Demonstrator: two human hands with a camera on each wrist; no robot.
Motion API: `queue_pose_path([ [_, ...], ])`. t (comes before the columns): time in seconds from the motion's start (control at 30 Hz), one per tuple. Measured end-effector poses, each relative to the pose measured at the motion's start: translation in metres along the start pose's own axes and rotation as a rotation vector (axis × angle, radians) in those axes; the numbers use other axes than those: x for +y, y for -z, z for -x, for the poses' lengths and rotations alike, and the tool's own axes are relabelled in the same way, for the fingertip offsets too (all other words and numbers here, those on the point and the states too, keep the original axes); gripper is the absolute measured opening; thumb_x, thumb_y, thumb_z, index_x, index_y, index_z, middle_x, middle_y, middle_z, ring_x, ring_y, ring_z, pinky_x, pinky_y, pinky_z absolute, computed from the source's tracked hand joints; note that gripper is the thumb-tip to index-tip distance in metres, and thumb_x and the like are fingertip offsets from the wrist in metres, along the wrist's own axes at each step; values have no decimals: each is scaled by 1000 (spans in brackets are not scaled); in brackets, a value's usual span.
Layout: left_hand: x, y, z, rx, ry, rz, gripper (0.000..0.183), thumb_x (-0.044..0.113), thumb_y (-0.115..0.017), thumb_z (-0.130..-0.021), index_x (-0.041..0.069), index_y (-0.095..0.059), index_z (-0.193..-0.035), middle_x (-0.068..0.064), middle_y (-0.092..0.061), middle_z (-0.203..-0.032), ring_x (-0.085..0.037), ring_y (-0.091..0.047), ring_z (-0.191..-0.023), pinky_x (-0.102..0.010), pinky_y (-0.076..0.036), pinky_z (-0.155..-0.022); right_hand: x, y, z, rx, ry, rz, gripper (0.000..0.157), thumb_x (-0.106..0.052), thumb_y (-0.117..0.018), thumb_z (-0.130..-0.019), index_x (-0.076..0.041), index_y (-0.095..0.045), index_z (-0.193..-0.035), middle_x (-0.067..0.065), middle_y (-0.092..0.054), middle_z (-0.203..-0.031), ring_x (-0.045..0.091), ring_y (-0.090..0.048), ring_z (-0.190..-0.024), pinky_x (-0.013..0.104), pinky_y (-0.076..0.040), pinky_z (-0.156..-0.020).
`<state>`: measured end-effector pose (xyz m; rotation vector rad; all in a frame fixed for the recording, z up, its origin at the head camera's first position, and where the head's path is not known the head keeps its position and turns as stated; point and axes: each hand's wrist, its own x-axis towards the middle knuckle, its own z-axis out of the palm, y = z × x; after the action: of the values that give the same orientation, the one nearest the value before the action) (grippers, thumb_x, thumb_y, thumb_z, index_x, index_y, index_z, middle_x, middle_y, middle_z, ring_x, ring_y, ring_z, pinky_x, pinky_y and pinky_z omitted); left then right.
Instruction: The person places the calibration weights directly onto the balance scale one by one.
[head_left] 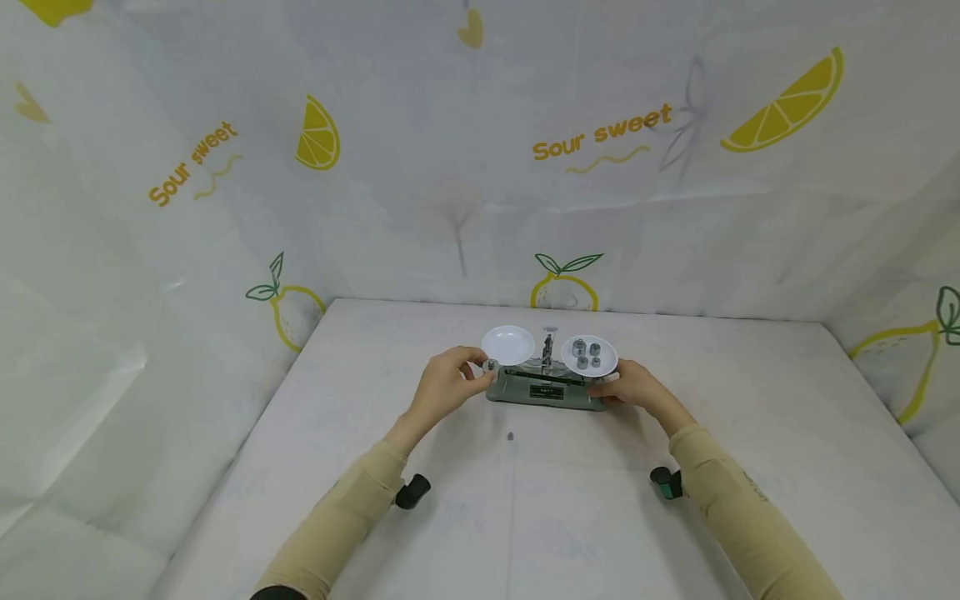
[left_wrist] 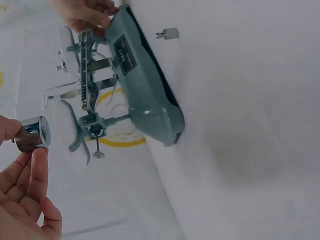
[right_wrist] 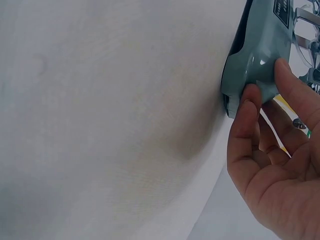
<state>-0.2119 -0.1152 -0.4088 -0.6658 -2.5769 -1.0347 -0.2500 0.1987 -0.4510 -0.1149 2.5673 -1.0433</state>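
Observation:
A green balance scale (head_left: 546, 393) stands near the back of the table. Its left pan (head_left: 508, 345) is bare, while the right pan (head_left: 568, 367) carries several metal weights (head_left: 582, 350). Beside the left pan, my left hand (head_left: 442, 385) pinches a shiny cylindrical weight (left_wrist: 33, 135) between thumb and fingertips, apart from the scale in the left wrist view. At the other end, my right hand (head_left: 636, 387) grips the right end of the scale's base, its thumb and fingers on the green housing (right_wrist: 265, 60). The beam and pointer are partly hidden behind the pans in the head view.
One small knobbed weight (head_left: 511, 437) lies on the white tabletop (head_left: 465, 533) in front of the scale. A white cloth backdrop (head_left: 420, 208) printed with lemons rises behind and at both sides of the table.

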Motion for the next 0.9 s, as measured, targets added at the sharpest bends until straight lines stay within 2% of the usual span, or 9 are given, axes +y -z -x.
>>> queue_pose_path([
  [0.23, 3, -4, -23, 62, 26, -26, 19, 21, -72, -80, 6, -70, -92, -6, -72, -85, -5, -42, -50, -16, -32, -44, 1, 0, 2, -4, 2, -3, 69, -27, -72, -81, 7, -42, -133, 25, -58, -119, 17, -62, -81, 39, -47, -83],
  [0.4, 3, -10, -33, 70, 93, -58, 21, 25, -71, -80, 8, -71, -93, -4, -73, -89, -8, -44, -54, -24, -32, -65, 1, -1, 3, 3, 4, -7, 70, -27, -72, -80, 6, -41, -134, 24, -56, -122, 18, -60, -83, 37, -47, -83],
  [0.47, 2, -12, -37, 70, 117, -58, 22, 26, -71, -80, 9, -71, -94, -4, -73, -90, -10, -47, -58, -26, -31, -69, 1, -1, 3, 5, 8, -13, 69, -26, -72, -80, 7, -42, -133, 24, -57, -120, 17, -60, -82, 36, -47, -82],
  [0.7, -3, -18, -48, 59, 153, -74, 24, 26, -71, -81, 8, -71, -96, -5, -73, -91, -19, -60, -71, -41, -39, -84, 1, -2, 2, 25, 21, -26, 67, -26, -73, -79, 6, -44, -131, 23, -59, -117, 17, -61, -82, 34, -48, -78],
  [0.83, -7, -22, -51, 55, 152, -91, 24, 27, -70, -81, 8, -71, -97, -4, -73, -92, -18, -61, -70, -43, -39, -85, 2, -2, 2, 33, 23, -36, 64, -25, -73, -79, 7, -47, -128, 21, -63, -108, 15, -60, -78, 29, -49, -73],
  [0.9, -9, -23, -52, 60, 150, -93, 24, 26, -70, -81, 8, -71, -96, -4, -74, -91, -16, -60, -66, -41, -37, -84, 1, -2, 2, 34, 21, -37, 64, -24, -73, -79, 7, -46, -128, 22, -62, -111, 15, -61, -77, 29, -49, -72],
])
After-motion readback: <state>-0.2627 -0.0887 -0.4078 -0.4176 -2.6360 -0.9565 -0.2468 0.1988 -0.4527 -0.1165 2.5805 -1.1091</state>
